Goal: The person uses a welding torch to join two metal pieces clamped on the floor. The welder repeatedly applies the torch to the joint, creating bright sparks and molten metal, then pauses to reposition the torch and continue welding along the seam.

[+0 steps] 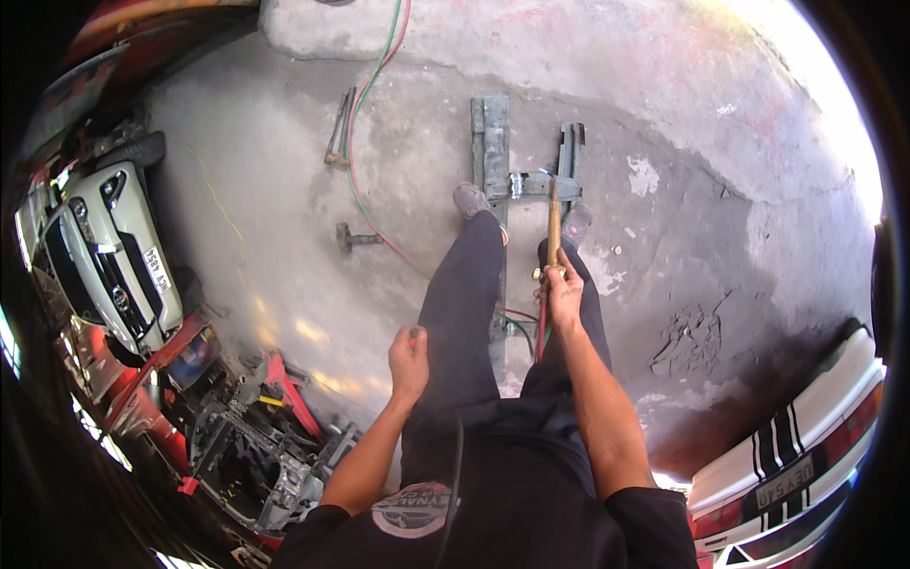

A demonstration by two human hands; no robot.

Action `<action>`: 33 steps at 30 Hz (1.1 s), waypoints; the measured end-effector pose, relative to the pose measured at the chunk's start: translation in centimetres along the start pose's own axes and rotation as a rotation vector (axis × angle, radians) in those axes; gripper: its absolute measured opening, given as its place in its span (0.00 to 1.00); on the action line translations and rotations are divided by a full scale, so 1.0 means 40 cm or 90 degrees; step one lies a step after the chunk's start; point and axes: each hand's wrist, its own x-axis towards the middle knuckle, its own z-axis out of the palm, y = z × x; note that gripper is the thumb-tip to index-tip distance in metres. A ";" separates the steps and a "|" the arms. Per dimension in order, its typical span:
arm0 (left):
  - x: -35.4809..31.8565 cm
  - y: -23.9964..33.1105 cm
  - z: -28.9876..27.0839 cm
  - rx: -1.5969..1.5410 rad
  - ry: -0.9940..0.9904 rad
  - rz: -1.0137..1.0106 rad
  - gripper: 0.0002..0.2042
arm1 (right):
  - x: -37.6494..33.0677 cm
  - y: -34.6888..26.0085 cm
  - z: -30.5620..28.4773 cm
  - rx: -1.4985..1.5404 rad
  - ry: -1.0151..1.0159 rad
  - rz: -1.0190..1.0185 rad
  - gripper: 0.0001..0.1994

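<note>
My right hand (566, 289) grips a brass gas torch (555, 223) by its handle end, in front of my right thigh. The torch points away from me, and its thin tip reaches a metal crosspiece (538, 187), where a small bright spot shows. That crosspiece lies between a long grey metal channel (491, 142) and a shorter metal channel (571, 152) on the floor. Beside my left thigh, my left hand (409, 365) is closed, with something small and dark at its fingertips that I cannot make out. My shoes stand close to the metal pieces.
A hammer (360, 240) and some long metal bars (340, 131) lie on the concrete to the left. Red and green hoses (353, 152) cross the floor there. A white car front (133, 251) and a heap of parts (275, 455) stand left; a striped white car (787, 446) stands right.
</note>
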 end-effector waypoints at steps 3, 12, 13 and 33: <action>0.039 -0.035 -0.023 -0.024 -0.006 -0.019 0.12 | -0.004 0.012 0.012 -0.002 0.008 -0.009 0.31; 0.178 -0.153 -0.063 -0.051 -0.054 0.013 0.15 | -0.008 0.034 0.143 -0.048 0.016 -0.011 0.30; 0.189 -0.169 -0.066 -0.053 -0.055 0.005 0.15 | -0.010 0.033 0.164 -0.044 0.014 -0.003 0.31; 0.289 -0.473 -0.099 -0.209 -0.046 -0.136 0.10 | -0.108 -0.050 0.312 -0.126 0.008 -0.057 0.32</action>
